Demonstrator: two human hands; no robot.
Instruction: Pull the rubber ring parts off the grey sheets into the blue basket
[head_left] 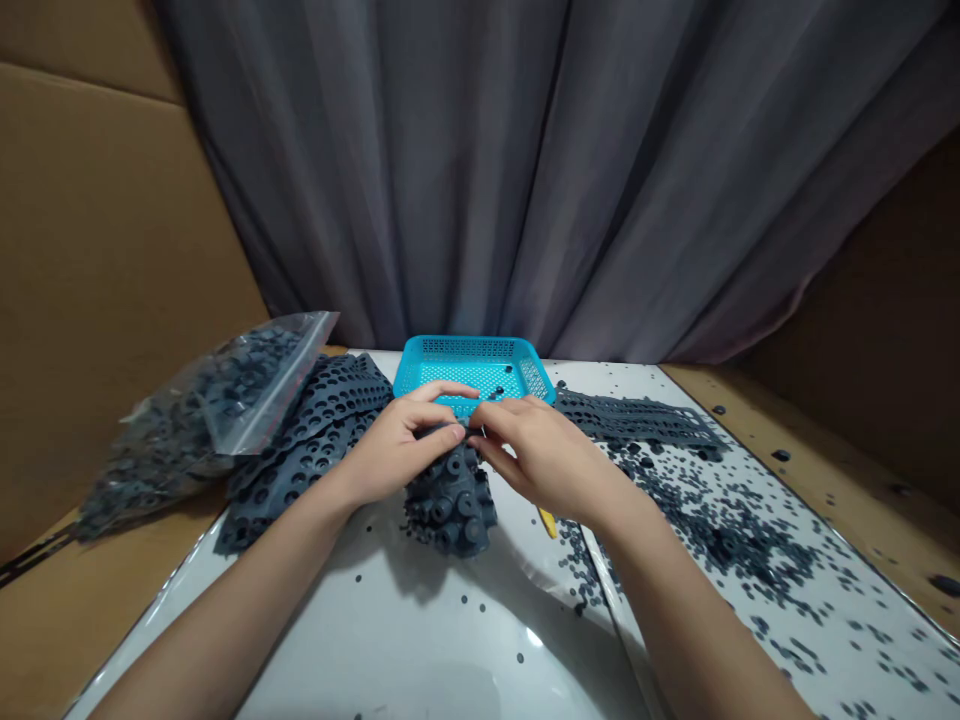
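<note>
A dark grey rubber sheet [450,510] covered in round moulded knobs hangs bent below my left hand [409,440]. The thumb and fingers of that hand are closed on its upper edge. Close by on the right, my right hand [525,445] has its fingertips pinched together at the sheet's top edge; whatever small piece they hold is hidden. Just beyond both hands stands a blue perforated plastic basket [536,375] with a few small black pieces in it. A yellow tool handle [548,522] shows under my right wrist.
A zip bag [202,410] full of dark rubber pieces lies at left, beside stacked perforated rubber sheets [322,430]. Another punched-out sheet [637,418] lies at back right. Many small black discs [750,550] are scattered over the white table [375,640]. Cardboard walls and a grey curtain enclose it.
</note>
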